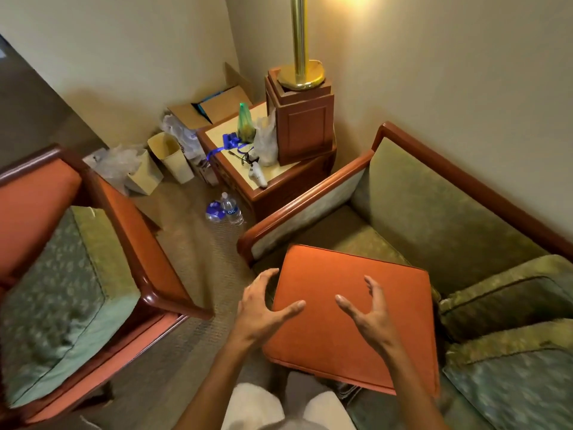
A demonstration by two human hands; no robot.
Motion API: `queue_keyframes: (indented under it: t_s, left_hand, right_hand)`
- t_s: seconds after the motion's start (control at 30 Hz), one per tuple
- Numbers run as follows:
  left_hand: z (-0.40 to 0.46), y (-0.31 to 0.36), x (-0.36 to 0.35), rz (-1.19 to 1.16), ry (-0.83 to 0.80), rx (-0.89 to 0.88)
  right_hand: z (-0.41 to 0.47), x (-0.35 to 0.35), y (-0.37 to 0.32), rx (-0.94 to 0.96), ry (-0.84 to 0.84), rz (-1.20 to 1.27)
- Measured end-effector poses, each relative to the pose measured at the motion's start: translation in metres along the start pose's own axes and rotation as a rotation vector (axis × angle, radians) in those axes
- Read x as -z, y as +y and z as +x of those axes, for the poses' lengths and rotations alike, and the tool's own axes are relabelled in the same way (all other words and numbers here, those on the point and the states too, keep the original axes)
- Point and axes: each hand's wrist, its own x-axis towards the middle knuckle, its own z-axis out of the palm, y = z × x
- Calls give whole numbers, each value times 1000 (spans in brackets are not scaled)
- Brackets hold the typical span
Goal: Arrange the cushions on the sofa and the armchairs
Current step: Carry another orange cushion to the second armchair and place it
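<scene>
faintly, the water bottle (232,208) label perhaps reads "ok".

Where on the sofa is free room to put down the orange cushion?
Free: the olive seat between the wooden armrest and the olive backrest, beyond the orange square cushion. Crowded: the right end, where two olive-edged cushions lie.

The frame's edges are cutting off the armchair (62,274) at left and the sofa (465,197) at right. The orange cushion (350,308) is hiding part of the sofa seat. Bottle (232,208) labels are blurring, unreadable.
</scene>
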Motion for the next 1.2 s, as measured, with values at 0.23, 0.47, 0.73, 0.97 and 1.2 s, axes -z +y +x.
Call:
queue_keyframes:
  t_s: [0.23, 0.47, 0.73, 0.97, 1.2]
  left_hand:
    - [147, -15, -37, 127, -184, -38]
    - [329, -76, -127, 311, -309, 11]
    - [380, -81, -168, 441, -229, 90]
    - [334, -20, -134, 421, -82, -110]
    - [225, 65, -74, 455, -107, -656]
  right_hand:
    - [127, 24, 52, -86, 95, -143]
    - [296, 2, 159, -90, 64, -542]
    - [335, -9, 192, 8, 242, -748]
    - [300, 23, 128, -32, 369, -746]
    - [111, 84, 56, 144, 638, -698]
